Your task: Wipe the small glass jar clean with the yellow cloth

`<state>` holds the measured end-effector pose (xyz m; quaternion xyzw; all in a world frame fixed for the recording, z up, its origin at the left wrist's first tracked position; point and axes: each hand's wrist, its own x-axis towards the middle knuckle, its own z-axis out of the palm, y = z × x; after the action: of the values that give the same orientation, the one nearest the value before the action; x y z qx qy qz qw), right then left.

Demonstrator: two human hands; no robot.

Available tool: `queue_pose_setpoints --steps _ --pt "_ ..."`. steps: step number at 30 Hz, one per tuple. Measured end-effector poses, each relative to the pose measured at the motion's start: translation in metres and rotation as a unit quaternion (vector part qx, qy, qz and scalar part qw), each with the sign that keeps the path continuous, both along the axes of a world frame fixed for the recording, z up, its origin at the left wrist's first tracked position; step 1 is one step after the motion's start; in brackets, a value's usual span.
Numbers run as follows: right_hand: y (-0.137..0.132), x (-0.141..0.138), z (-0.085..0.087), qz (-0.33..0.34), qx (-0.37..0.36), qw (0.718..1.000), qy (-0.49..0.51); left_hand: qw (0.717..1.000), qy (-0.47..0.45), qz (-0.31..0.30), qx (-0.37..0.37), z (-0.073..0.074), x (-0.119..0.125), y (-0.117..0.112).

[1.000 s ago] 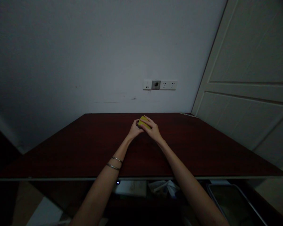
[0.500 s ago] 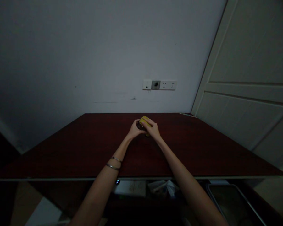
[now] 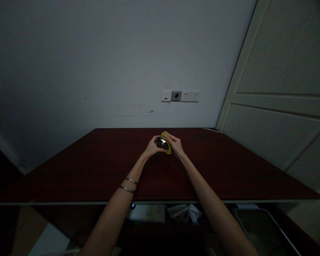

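Observation:
Both my hands meet over the far middle of a dark red wooden table (image 3: 96, 170). My left hand (image 3: 152, 147), with two thin bangles on its forearm, is closed on a small shiny metal object (image 3: 162, 143). My right hand (image 3: 175, 144) grips a yellow sponge-like pad (image 3: 167, 148) pressed against that object's right side. The pad stands nearly on edge between the hands. What the metal object is stays too dark and small to tell.
A white wall with a row of sockets (image 3: 180, 96) rises behind the table. A pale panelled door (image 3: 280, 89) stands at the right. Under the table's front edge lie papers (image 3: 149, 212), a crumpled bag (image 3: 186, 212) and a dark bin (image 3: 258, 225).
The yellow pad has turned from lying flat over the top of the hands to standing on edge at the right. The shiny metal object now shows between the hands.

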<state>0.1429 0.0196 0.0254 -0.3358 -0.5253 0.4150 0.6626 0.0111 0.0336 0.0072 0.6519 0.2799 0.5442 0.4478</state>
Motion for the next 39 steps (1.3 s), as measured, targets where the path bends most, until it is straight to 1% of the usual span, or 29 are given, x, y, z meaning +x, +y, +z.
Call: queue_pose_setpoints --steps 4,6,7,9,11,13,15,17,20,23,25,26,27,29,31,33,36,39 --pt "-0.015 -0.007 0.002 -0.004 0.079 0.994 -0.078 0.997 -0.042 0.045 -0.038 0.001 -0.004 0.002" --pt "-0.018 -0.012 0.003 -0.019 0.105 0.990 -0.093 0.996 -0.062 0.045 -0.048 0.001 -0.005 0.002" --pt "-0.018 -0.013 0.003 -0.027 0.104 0.990 -0.090 0.996 -0.064 0.039 -0.048 0.001 -0.006 0.002" --pt "-0.015 -0.015 0.001 -0.035 0.082 0.994 -0.067 0.997 -0.056 0.022 -0.038 0.001 -0.006 0.002" --pt "-0.010 -0.012 -0.002 -0.026 0.037 0.999 -0.015 0.999 -0.033 0.005 -0.016 0.000 -0.007 0.002" --pt "-0.005 -0.007 -0.005 0.005 -0.018 0.999 0.042 1.000 0.007 -0.017 0.009 -0.002 -0.007 0.003" --pt "-0.004 -0.001 -0.007 0.045 -0.064 0.994 0.075 0.997 0.050 -0.038 0.032 -0.004 -0.008 0.004" --pt "-0.004 0.002 -0.008 0.067 -0.082 0.991 0.085 0.995 0.076 -0.049 0.049 -0.005 -0.009 0.006" --pt "-0.008 0.002 -0.006 0.040 -0.059 0.995 0.067 0.995 0.075 -0.043 0.055 -0.005 -0.011 0.008" --pt "-0.014 -0.003 -0.004 -0.004 0.020 1.000 -0.023 0.996 0.066 -0.034 0.057 -0.003 -0.012 0.007" --pt "-0.017 -0.005 -0.003 -0.028 0.073 0.994 -0.079 0.995 0.068 -0.031 0.071 -0.002 -0.013 0.006" --pt "-0.017 -0.006 -0.003 -0.039 0.083 0.992 -0.092 0.994 0.073 -0.031 0.080 -0.001 -0.013 0.005" --pt "-0.017 -0.007 -0.003 -0.050 0.078 0.991 -0.094 0.992 0.079 -0.032 0.089 -0.001 -0.012 0.004" --pt "-0.013 -0.006 -0.005 -0.068 0.040 0.994 -0.074 0.989 0.098 -0.028 0.110 -0.001 -0.011 0.002" --pt "-0.008 -0.004 -0.007 -0.078 -0.002 0.996 -0.040 0.984 0.121 -0.012 0.129 -0.001 -0.008 -0.002" --pt "-0.004 -0.001 -0.010 -0.079 -0.021 0.996 -0.022 0.979 0.145 0.004 0.141 -0.002 -0.006 -0.005" --pt "-0.003 0.002 -0.012 -0.077 -0.018 0.996 -0.040 0.975 0.168 0.016 0.142 -0.001 -0.005 -0.010" --pt "-0.007 0.003 -0.011 -0.066 0.003 0.995 -0.068 0.976 0.164 0.022 0.140 0.001 -0.006 -0.011"
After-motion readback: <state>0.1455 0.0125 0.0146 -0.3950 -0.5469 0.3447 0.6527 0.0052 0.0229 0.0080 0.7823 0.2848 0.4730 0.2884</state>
